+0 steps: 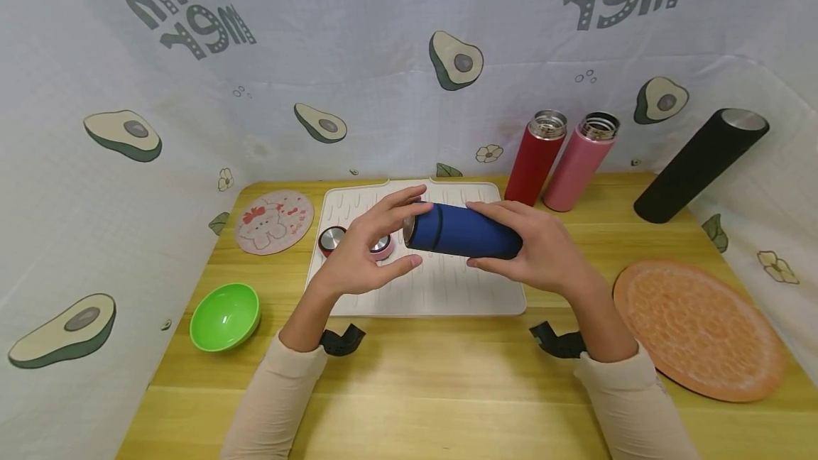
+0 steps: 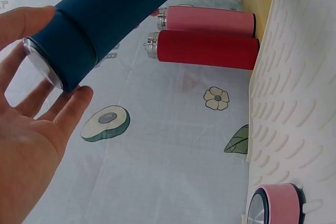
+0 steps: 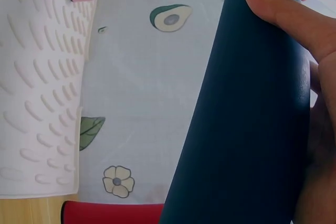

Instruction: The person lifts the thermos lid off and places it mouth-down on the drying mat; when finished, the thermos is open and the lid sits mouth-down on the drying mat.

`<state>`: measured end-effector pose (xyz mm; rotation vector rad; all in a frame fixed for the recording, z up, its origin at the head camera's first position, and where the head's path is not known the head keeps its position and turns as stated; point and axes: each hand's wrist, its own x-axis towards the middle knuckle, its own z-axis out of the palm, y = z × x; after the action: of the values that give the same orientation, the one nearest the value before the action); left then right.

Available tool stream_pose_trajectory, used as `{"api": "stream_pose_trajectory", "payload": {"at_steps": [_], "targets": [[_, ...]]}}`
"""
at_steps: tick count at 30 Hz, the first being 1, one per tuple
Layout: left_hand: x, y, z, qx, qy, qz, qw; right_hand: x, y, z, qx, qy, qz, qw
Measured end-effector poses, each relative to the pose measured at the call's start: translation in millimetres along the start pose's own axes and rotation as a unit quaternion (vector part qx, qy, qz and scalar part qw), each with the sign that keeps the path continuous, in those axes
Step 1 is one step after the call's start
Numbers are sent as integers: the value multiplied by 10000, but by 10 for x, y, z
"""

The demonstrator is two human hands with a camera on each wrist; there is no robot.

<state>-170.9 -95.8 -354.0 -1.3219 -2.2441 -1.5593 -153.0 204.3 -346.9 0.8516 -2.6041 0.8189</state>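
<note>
A dark blue thermos (image 1: 476,231) is held sideways in the air over the white ridged mat (image 1: 447,297). My right hand (image 1: 537,243) grips its body near the right end, the thumb on the near side in the right wrist view. My left hand (image 1: 371,236) is around the lid end (image 2: 63,51), with its thumb and fingers spread about the lid. The lid has a metal top, and a dark groove marks where it meets the body. Behind the left hand, a red lid (image 1: 324,241) and a pink lid (image 1: 385,248) lie on the mat.
At the back right stand a red thermos (image 1: 533,162) and a pink thermos (image 1: 580,165), both lidless, and a black thermos (image 1: 693,169). A round orange mat (image 1: 699,332) lies on the right; a green bowl (image 1: 225,316) and a pink round mat (image 1: 275,222) are left.
</note>
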Motion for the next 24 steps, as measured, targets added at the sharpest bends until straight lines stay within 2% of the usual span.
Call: {"api": "stream_pose_trajectory", "payload": {"at_steps": [4,9,11,19,24], "targets": [[-5,1,-23,-74,-141,-5,9999,-5,3,-4,-16,-98,-59,9999],[-18,-4,-31,-560,-105,-337,9978,-9,-12,-3,-55,-170,-15,9998],[-20,-10,-30,-606,-38,-471,9970,-7,-17,-3,-62,-193,10,9998],[-39,-17,-19,-510,444,-1241,9900,1,-49,7,-257,-111,-51,9996],[-32,-4,7,-126,723,-1755,9817,3,-67,15,-571,-53,-135,9983]]}}
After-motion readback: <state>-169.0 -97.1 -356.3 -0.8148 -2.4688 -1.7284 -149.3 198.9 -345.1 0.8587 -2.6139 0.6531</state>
